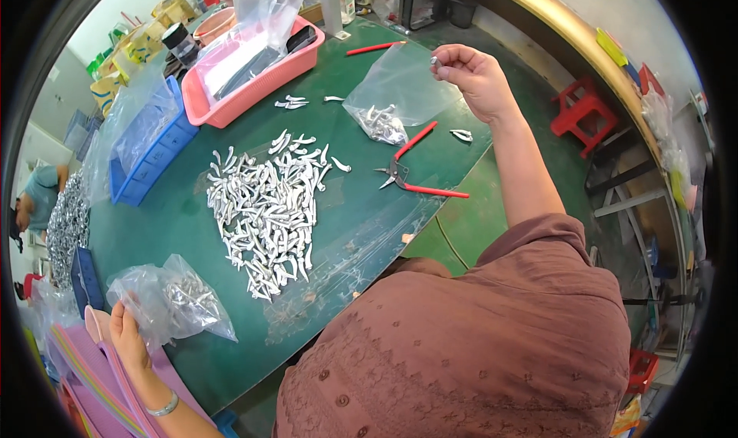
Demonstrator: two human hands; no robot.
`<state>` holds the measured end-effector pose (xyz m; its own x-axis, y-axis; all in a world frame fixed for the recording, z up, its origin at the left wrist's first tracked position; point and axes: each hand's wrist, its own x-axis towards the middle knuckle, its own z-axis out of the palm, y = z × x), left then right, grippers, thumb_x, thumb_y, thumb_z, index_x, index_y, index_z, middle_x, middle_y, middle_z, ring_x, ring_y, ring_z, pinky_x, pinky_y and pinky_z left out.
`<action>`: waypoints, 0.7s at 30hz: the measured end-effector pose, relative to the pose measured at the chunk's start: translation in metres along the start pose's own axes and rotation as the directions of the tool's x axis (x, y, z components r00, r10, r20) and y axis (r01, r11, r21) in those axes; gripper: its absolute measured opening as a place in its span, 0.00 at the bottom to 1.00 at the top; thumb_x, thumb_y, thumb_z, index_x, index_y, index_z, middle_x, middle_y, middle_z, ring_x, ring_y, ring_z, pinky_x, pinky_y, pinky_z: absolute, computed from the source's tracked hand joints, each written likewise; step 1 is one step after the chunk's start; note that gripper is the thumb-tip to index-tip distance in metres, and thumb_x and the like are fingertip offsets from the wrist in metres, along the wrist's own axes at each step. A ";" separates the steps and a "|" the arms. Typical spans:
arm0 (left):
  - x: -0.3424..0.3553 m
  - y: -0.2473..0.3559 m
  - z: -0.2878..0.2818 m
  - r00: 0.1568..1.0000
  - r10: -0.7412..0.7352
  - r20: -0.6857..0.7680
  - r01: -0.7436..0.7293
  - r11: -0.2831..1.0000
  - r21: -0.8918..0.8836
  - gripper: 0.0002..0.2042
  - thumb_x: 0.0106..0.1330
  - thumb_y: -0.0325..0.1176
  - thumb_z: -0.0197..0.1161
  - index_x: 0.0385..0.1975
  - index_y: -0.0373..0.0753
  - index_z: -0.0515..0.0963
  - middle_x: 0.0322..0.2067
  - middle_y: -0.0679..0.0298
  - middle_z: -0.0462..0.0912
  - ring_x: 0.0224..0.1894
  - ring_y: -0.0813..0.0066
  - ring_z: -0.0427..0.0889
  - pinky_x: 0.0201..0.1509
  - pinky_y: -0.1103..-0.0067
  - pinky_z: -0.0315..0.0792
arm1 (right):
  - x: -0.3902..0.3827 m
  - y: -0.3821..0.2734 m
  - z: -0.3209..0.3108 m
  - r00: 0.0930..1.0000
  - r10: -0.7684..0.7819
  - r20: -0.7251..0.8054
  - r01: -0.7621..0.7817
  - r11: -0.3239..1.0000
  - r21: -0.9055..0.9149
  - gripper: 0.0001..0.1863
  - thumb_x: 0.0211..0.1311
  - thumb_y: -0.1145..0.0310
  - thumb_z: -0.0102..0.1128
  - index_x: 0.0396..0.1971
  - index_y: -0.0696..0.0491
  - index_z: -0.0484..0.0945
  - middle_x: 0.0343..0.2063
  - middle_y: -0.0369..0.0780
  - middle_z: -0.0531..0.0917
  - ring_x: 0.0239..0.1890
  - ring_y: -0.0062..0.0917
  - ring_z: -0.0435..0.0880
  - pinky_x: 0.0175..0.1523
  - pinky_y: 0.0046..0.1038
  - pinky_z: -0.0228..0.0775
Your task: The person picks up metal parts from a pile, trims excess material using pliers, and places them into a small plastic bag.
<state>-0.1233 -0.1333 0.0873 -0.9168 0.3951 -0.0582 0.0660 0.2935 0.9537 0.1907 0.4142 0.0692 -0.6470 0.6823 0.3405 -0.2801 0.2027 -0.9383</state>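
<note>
Raised over the table's far right side, my right hand (475,81) pinches a small silver metal part (434,61) between thumb and fingers. Below it lies a clear plastic bag (407,92) with silver metal pieces at its near end. My left hand (129,334), at the table's near left edge, grips the side of another clear bag (157,296), which also has shiny metal parts inside; its fingertips are partly hidden by the plastic. Between the hands, a large pile of curved silver metal parts (265,207) is spread on the green table (369,230).
Red-handled cutters (396,173) lie open right of the pile. A red stick-like handle (375,48) rests farther back. A pink basket (257,92) and a blue tray (131,180) stand at the back left. Beyond the table is a red stool (584,115); a person (42,196) is at far left.
</note>
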 end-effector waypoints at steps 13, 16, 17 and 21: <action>-0.006 -0.004 -0.009 0.996 0.089 -0.031 -0.085 0.989 0.119 0.11 0.61 0.27 0.48 0.40 0.32 0.72 0.35 0.66 0.75 0.37 0.82 0.72 0.42 0.87 0.65 | -0.001 -0.006 0.005 1.000 -0.013 -0.005 0.012 0.995 -0.100 0.08 0.49 0.83 0.52 0.32 0.62 0.73 0.29 0.38 0.77 0.33 0.21 0.77 0.41 0.21 0.69; -0.012 0.006 0.002 0.975 0.166 -0.149 -0.125 0.960 0.250 0.10 0.61 0.27 0.48 0.39 0.31 0.72 0.34 0.66 0.75 0.36 0.81 0.72 0.43 0.87 0.64 | -0.006 -0.019 0.015 0.995 -0.094 -0.043 0.087 0.985 -0.152 0.07 0.50 0.82 0.51 0.32 0.61 0.73 0.29 0.38 0.78 0.32 0.20 0.77 0.41 0.20 0.69; -0.019 0.010 0.011 0.906 0.343 -0.249 -0.271 0.920 0.282 0.10 0.61 0.28 0.49 0.40 0.32 0.72 0.35 0.66 0.75 0.36 0.83 0.71 0.41 0.88 0.64 | -0.008 -0.024 0.026 0.985 -0.159 -0.061 0.147 0.975 -0.167 0.07 0.51 0.82 0.51 0.32 0.61 0.72 0.28 0.38 0.78 0.32 0.20 0.77 0.40 0.20 0.69; -0.048 0.027 0.060 0.742 0.616 -0.265 -0.497 0.770 0.399 0.10 0.61 0.28 0.50 0.39 0.32 0.73 0.37 0.66 0.75 0.38 0.83 0.70 0.39 0.89 0.63 | -0.028 -0.033 0.083 0.896 -0.393 0.206 0.440 0.851 -0.288 0.07 0.48 0.86 0.51 0.29 0.62 0.74 0.29 0.40 0.78 0.34 0.22 0.77 0.40 0.20 0.68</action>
<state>-0.0542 -0.0917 0.0983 -0.7437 0.2437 0.6226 0.6640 0.3773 0.6455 0.1597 0.3300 0.0957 -0.6155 0.3869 0.6866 -0.3187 0.6746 -0.6659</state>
